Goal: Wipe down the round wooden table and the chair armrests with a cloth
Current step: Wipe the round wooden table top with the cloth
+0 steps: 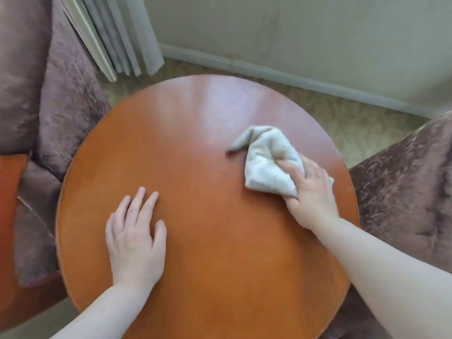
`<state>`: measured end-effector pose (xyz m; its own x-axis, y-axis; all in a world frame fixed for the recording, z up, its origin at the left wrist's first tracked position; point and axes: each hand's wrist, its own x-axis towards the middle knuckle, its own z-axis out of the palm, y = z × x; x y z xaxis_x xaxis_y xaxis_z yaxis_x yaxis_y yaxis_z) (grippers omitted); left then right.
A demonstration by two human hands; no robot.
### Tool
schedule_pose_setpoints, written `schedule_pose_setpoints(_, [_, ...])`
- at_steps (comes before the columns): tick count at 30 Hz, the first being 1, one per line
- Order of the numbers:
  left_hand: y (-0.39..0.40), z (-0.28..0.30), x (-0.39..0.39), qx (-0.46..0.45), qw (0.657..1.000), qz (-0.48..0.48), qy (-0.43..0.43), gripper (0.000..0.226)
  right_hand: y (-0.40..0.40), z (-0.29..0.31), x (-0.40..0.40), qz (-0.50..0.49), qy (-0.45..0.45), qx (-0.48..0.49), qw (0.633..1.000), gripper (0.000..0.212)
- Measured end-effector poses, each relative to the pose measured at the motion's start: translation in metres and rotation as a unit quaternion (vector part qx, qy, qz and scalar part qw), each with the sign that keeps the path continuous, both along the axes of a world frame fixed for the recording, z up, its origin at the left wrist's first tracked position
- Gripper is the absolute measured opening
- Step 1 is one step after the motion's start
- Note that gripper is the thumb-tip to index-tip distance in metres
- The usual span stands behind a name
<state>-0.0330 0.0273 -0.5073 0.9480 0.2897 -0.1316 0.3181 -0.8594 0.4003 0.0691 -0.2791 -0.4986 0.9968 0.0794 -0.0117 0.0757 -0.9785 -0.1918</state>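
Room: carpeted floor (pixel 342 123), plain wall (pixel 293 33) and grey curtain (pixel 117 37) lay beyond the table.
Table: round wooden table (pixel 195 155) filled the middle of your view; no dust or streaks could be told on it.
Chairs: one mauve armchair (pixel 61 94) stood left of the table, another (pixel 411 187) right of it; a wooden armrest (pixel 9 216) showed at the left.
Left hand (pixel 135 243): you laid it flat, fingers spread, on the table's near-left part, holding nothing.
Right hand (pixel 310 192): you gripped the cloth against the table's right side.
Cloth (pixel 266 160): bunched, lying on the table.
Progress: I judged you were mid-wipe on the table; the armrests appeared untouched, left to do.
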Motion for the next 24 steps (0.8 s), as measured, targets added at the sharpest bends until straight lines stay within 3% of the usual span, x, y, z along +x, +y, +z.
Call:
schedule_pose_setpoints(1, [-0.005, -0.003, 0.001, 0.017, 1.0, 0.017, 0.0, 0.046, 0.036, -0.005, 0.024, -0.195, -0.012, 0.06, 0.979, 0.057])
schedule_pose_setpoints(2, [-0.009, -0.005, 0.001, 0.04, 0.999, 0.025, 0.002, 0.048, 0.075, -0.004, 0.043, -0.324, 0.008, 0.114, 0.939, 0.056])
schedule_pose_setpoints(3, [-0.012, -0.007, 0.001, 0.058, 0.998, 0.025, 0.006, 0.052, 0.108, -0.007, 0.055, -0.358, 0.025, 0.15, 0.921, 0.058])
schedule_pose_setpoints(4, [-0.012, -0.008, 0.002, 0.071, 0.997, 0.025, 0.008, 0.054, 0.135, -0.011, 0.058, -0.329, 0.021, 0.127, 0.935, 0.061])
schedule_pose_setpoints(5, [-0.011, -0.009, 0.002, 0.085, 0.996, 0.023, 0.008, 0.055, 0.154, -0.014, 0.052, -0.238, 0.002, 0.083, 0.968, 0.064])
schedule_pose_setpoints(6, [-0.01, -0.01, 0.001, 0.096, 0.995, 0.017, 0.007, 0.055, 0.158, -0.014, 0.035, -0.07, 0.003, 0.056, 0.996, 0.067])
schedule_pose_setpoints(7, [-0.009, -0.01, -0.001, 0.098, 0.995, 0.013, 0.001, 0.055, 0.146, -0.016, 0.016, 0.126, -0.001, 0.035, 0.991, 0.069])
schedule_pose_setpoints(9, [-0.009, -0.01, -0.001, 0.1, 0.995, 0.018, -0.012, 0.055, 0.095, -0.011, 0.002, 0.412, 0.011, -0.004, 0.911, 0.07])
schedule_pose_setpoints(10, [-0.01, -0.011, -0.001, 0.107, 0.994, 0.019, -0.01, 0.055, 0.059, -0.007, 0.009, 0.481, 0.023, -0.026, 0.876, 0.067])
schedule_pose_setpoints(11, [-0.011, -0.011, -0.001, 0.112, 0.994, 0.015, -0.002, 0.055, 0.025, -0.002, 0.021, 0.5, 0.021, -0.046, 0.865, 0.062])
schedule_pose_setpoints(12, [-0.011, -0.01, 0.0, 0.11, 0.994, 0.013, 0.008, 0.055, -0.002, 0.003, 0.04, 0.476, 0.008, -0.05, 0.878, 0.058])
schedule_pose_setpoints(14, [-0.008, -0.009, 0.002, 0.11, 0.994, 0.005, 0.023, 0.055, -0.02, 0.004, 0.083, 0.328, -0.012, -0.018, 0.945, 0.055])
schedule_pose_setpoints(16, [-0.006, -0.01, 0.002, 0.111, 0.993, -0.003, 0.034, 0.055, 0.025, -0.005, 0.13, 0.041, -0.053, 0.005, 0.998, 0.054])
schedule_pose_setpoints(18, [-0.005, -0.01, 0.002, 0.105, 0.994, 0.0, 0.028, 0.055, 0.105, -0.008, 0.172, -0.246, -0.018, 0.062, 0.967, 0.054])
schedule_pose_setpoints(19, [-0.005, -0.011, 0.002, 0.096, 0.995, 0.007, 0.019, 0.056, 0.14, -0.008, 0.185, -0.3, 0.013, 0.092, 0.949, 0.055])
schedule_pose_setpoints(21, [-0.006, -0.012, 0.001, 0.056, 0.997, 0.042, -0.014, 0.062, 0.191, -0.015, 0.185, -0.234, 0.013, 0.074, 0.969, 0.056])
schedule_pose_setpoints(23, [-0.005, -0.013, -0.001, 0.0, 0.994, 0.082, -0.077, 0.069, 0.212, -0.016, 0.149, -0.029, -0.011, 0.034, 0.999, 0.056])
schedule_pose_setpoints(24, [-0.005, -0.014, -0.003, -0.022, 0.989, 0.093, -0.113, 0.07, 0.207, -0.016, 0.127, 0.106, -0.025, 0.03, 0.994, 0.055])
